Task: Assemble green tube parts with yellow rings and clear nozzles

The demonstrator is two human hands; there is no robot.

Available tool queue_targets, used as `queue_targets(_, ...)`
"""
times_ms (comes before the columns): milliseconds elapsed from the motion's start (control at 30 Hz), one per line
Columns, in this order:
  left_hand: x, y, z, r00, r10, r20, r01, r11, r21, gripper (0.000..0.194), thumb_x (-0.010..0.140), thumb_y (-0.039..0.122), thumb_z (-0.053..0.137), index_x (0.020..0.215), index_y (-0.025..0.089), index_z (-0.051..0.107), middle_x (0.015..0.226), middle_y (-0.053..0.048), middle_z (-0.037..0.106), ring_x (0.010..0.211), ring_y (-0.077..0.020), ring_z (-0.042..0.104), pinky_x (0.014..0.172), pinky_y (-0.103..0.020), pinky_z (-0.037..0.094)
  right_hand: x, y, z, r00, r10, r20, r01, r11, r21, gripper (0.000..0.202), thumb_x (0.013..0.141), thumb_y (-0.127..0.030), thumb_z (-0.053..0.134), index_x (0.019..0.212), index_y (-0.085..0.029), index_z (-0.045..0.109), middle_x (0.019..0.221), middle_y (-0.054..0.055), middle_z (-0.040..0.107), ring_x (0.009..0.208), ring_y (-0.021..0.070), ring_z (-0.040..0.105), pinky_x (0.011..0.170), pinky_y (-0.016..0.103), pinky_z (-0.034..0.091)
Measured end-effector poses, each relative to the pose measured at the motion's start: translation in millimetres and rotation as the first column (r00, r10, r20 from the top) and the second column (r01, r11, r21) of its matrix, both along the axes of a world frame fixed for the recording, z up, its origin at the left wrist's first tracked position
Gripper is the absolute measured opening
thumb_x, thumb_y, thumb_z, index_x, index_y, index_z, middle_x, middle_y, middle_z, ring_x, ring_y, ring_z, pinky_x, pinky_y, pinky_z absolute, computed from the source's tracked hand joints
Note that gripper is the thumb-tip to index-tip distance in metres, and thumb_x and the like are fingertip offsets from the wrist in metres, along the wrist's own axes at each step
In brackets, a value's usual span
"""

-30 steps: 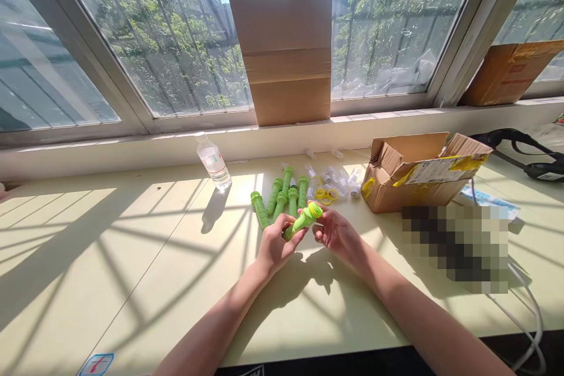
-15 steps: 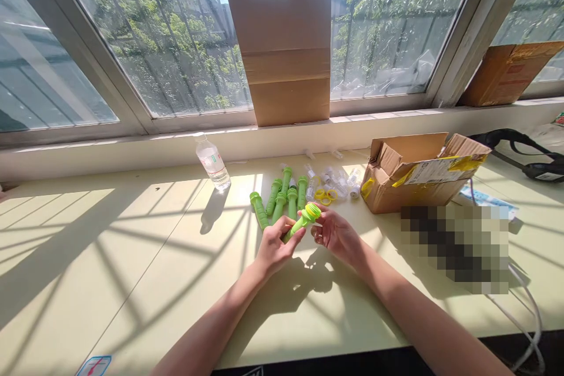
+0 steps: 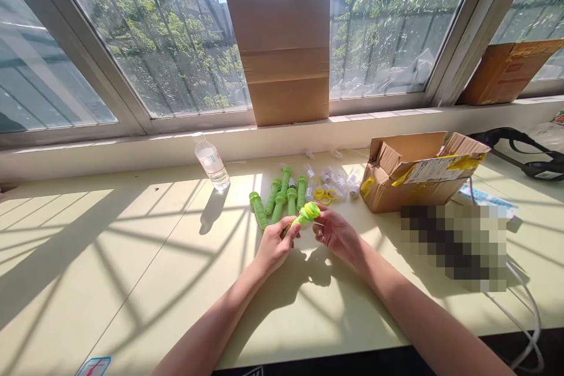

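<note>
Clamping a bright-green, flanged plastic tube [image 3: 305, 215] above the pale-yellow table [image 3: 145, 282], the bare left hand [image 3: 274, 242] holds it tilted; the bare right hand [image 3: 337, 236] curls beside its head, grip impossible to tell.

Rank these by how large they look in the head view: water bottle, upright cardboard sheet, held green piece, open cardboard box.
1. Upright cardboard sheet
2. Open cardboard box
3. Water bottle
4. Held green piece, partly covered, so its full size is unsure.
</note>
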State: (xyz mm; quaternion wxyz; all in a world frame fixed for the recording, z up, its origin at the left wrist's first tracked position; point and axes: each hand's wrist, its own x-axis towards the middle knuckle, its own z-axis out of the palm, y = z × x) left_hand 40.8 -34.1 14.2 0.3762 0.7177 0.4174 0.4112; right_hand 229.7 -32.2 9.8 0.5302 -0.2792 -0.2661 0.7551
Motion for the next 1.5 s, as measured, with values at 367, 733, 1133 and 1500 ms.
queue_targets(367,1,-7,6.0,0.999,-0.035,0.016,0.037,0.995,-0.097,0.05,0.095,0.06,0.05,0.07,0.017,0.06,0.051,0.004,0.047,0.043,-0.0088,0.038,0.045,-0.024,0.03,1,-1,-2.4,1.0,-0.028,0.004,0.028,0.999,-0.017,0.028,0.068,-0.023,0.076,0.095,-0.023,0.068,0.077,-0.003,0.067,0.052,0.0092,0.042,0.05,0.026,0.031)
queue_targets(733,3,-14,19.2,0.996,-0.07,0.055,0.08,0.972,-0.219,0.053,0.094,0.061,0.05,0.063,0.018,0.055,0.044,0.006,0.036,0.039,-0.0079,0.034,0.046,-0.024,0.026,2,-3,1.2,1.0,-0.017,0.02,0.018,0.999,-0.039,0.027,0.067,-0.023,0.078,0.093,-0.022,0.068,0.076,-0.003,0.064,0.054,0.008,0.043,0.052,0.024,0.031)
queue_targets(1133,9,-13,11.3,0.991,-0.042,0.129,0.084,0.939,-0.335,0.043,0.078,0.057,0.072,0.082,0.021,0.049,0.053,0.008,0.056,0.033,-0.006,0.038,0.037,-0.019,0.03,5,-4,-0.7,0.993,0.118,0.019,-0.119,0.991,0.061,0.015,0.075,-0.028,0.074,0.087,-0.022,0.068,0.079,-0.001,0.063,0.06,0.0108,0.048,0.057,0.027,0.034)
queue_targets(1500,4,-4,4.8,0.992,0.107,0.067,-0.103,0.993,-0.054,0.033,0.081,0.049,0.071,0.08,0.015,0.072,0.06,0.001,0.062,0.054,-0.0122,0.054,0.055,-0.025,0.045,2,-6,3.1,0.996,0.09,-0.01,-0.089,0.991,0.097,0.019,0.074,-0.025,0.072,0.092,-0.024,0.067,0.087,-0.002,0.064,0.06,0.0103,0.047,0.056,0.025,0.035)
